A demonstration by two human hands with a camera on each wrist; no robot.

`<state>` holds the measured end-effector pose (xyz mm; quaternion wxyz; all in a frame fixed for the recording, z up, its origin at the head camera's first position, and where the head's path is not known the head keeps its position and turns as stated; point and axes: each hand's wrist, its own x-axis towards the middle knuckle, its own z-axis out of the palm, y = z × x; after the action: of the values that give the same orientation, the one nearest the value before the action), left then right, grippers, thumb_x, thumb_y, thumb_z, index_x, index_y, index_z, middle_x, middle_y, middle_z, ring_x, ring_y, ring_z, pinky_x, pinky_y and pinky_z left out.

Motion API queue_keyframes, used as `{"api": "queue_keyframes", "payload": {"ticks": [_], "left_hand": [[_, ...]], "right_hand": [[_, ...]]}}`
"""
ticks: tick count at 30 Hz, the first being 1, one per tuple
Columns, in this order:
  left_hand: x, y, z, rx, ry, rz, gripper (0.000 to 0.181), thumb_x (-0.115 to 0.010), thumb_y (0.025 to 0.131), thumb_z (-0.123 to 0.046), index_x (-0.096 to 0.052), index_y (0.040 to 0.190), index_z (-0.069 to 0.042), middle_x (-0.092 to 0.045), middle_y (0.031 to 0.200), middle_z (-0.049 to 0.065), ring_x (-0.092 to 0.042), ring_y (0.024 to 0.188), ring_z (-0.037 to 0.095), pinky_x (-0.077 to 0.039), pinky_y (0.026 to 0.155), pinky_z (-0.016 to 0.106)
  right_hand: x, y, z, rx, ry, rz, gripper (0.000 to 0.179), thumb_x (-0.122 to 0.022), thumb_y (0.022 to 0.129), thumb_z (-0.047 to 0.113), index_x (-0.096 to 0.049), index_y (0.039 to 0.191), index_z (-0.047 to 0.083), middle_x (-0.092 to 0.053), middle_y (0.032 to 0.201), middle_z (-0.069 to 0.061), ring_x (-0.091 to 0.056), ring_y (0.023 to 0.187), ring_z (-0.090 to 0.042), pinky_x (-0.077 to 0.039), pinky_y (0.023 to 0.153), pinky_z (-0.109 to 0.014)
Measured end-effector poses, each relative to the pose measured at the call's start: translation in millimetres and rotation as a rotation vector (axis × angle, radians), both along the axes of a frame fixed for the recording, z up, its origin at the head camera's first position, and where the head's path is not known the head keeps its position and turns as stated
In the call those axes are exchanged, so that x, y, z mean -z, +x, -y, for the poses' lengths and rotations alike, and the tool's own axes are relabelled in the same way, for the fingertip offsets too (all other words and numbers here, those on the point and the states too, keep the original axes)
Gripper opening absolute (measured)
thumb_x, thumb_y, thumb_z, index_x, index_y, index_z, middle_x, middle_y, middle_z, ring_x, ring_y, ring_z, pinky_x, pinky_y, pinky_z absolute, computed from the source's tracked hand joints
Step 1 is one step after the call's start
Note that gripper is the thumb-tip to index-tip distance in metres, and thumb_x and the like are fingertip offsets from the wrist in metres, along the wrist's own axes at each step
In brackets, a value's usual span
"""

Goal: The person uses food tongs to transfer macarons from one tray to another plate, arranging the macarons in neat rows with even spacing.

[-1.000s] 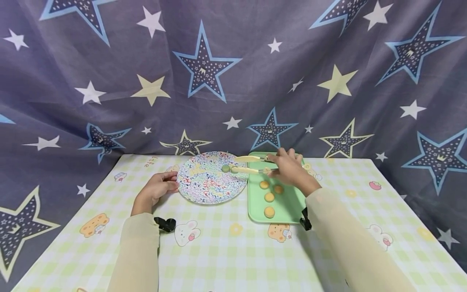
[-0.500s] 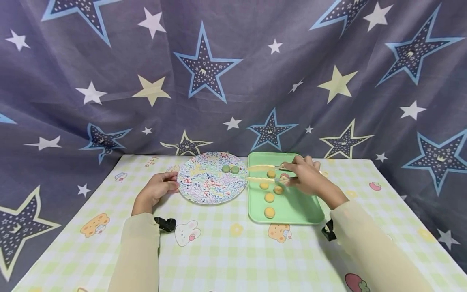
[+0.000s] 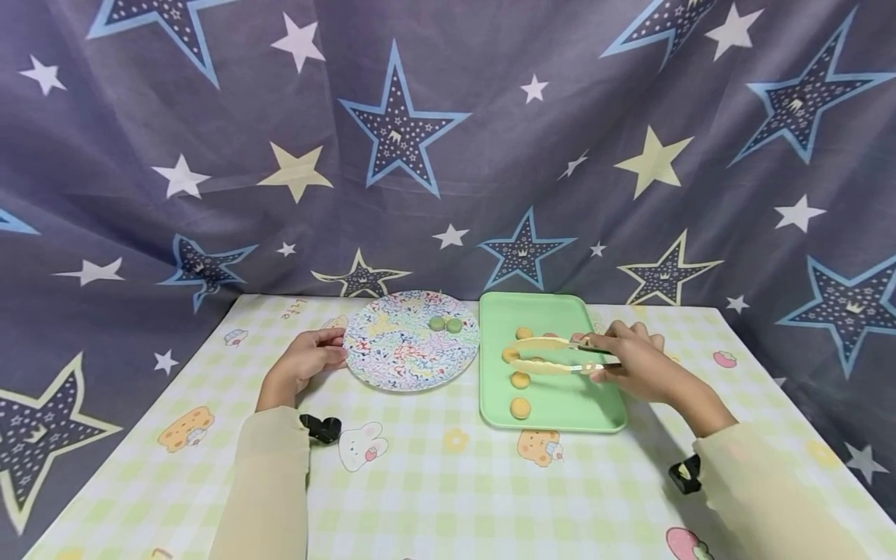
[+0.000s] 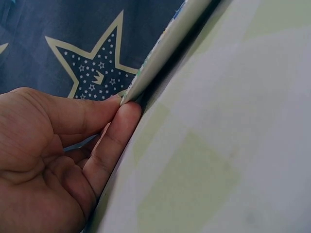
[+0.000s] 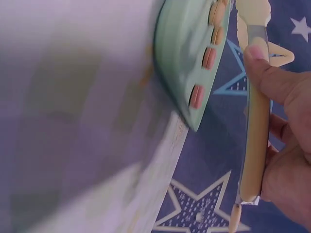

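Tongs [image 5: 258,126], one pair; green macarons [image 3: 454,325], two

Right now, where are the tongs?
In the head view, the tongs are held in the right grip, over the green tray, right of the speckled plate.

Purple-grey star-printed fabric curtain [image 3: 448,148] behind the worktop's [image 3: 490,482] far edge, pale green-and-white checked, cartoon-printed cloth [image 3: 392,498] across its top.
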<state>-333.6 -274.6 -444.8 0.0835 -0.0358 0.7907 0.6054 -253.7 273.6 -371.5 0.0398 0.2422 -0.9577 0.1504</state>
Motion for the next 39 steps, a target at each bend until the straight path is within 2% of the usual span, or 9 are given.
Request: {"api": "queue_keyframes", "payload": {"ticks": [4, 12, 27, 30, 39], "left_hand": [[-0.4, -0.3, -1.8, 0.006, 0.005, -0.004, 0.064, -0.060, 0.094, 0.011, -0.038, 0.155, 0.005, -0.047, 0.133, 0.017, -0.058, 0.099, 0.013, -0.062, 0.086, 0.025], [-3.1, 1.9, -3.4, 0.023, -0.003, -0.006, 0.065, -0.060, 0.095, 0.012, -0.036, 0.155, 0.006, -0.046, 0.140, 0.022, -0.060, 0.098, 0.010, -0.062, 0.085, 0.024], [-1.6, 1.8, -1.4, 0.025, -0.011, -0.003, 0.065, -0.061, 0.095, 0.010, -0.035, 0.155, 0.006, -0.045, 0.141, 0.023, -0.061, 0.099, 0.010, -0.062, 0.085, 0.024], [-1.2, 1.6, -1.4, 0.007, -0.007, -0.002, 0.065, -0.062, 0.094, 0.011, -0.039, 0.154, 0.005, -0.047, 0.139, 0.021, -0.061, 0.099, 0.012, -0.062, 0.084, 0.023], [-2.7, 2.3, -1.2, 0.017, -0.024, -0.002, 0.063, -0.058, 0.096, 0.011, -0.037, 0.156, 0.003, -0.045, 0.142, 0.022, -0.060, 0.099, 0.011, -0.061, 0.087, 0.023]], "right_hand": [[1.1, 7.1, -17.1, 0.016, -0.008, 0.006, 0.063, -0.080, 0.088, 0.025, -0.059, 0.144, 0.003, -0.055, 0.108, -0.009, -0.037, 0.085, -0.024, -0.021, 0.068, -0.037], [5.9, 13.5, -34.1, 0.031, 0.015, 0.020, 0.064, -0.081, 0.088, 0.027, -0.059, 0.143, 0.002, -0.056, 0.107, -0.007, -0.037, 0.082, -0.022, -0.020, 0.066, -0.037], [6.7, 3.9, -34.8, 0.036, 0.027, 0.031, 0.067, -0.082, 0.085, 0.030, -0.060, 0.141, 0.001, -0.056, 0.106, -0.009, -0.039, 0.083, -0.025, -0.024, 0.067, -0.038], [5.5, 2.3, -34.2, 0.038, 0.034, 0.044, 0.067, -0.081, 0.086, 0.030, -0.060, 0.142, 0.001, -0.056, 0.107, -0.009, -0.038, 0.082, -0.024, -0.022, 0.067, -0.038], [5.1, -0.2, -32.7, 0.041, 0.036, 0.049, 0.066, -0.082, 0.085, 0.027, -0.061, 0.140, -0.001, -0.055, 0.104, -0.007, -0.037, 0.081, -0.024, -0.023, 0.067, -0.038]]}}
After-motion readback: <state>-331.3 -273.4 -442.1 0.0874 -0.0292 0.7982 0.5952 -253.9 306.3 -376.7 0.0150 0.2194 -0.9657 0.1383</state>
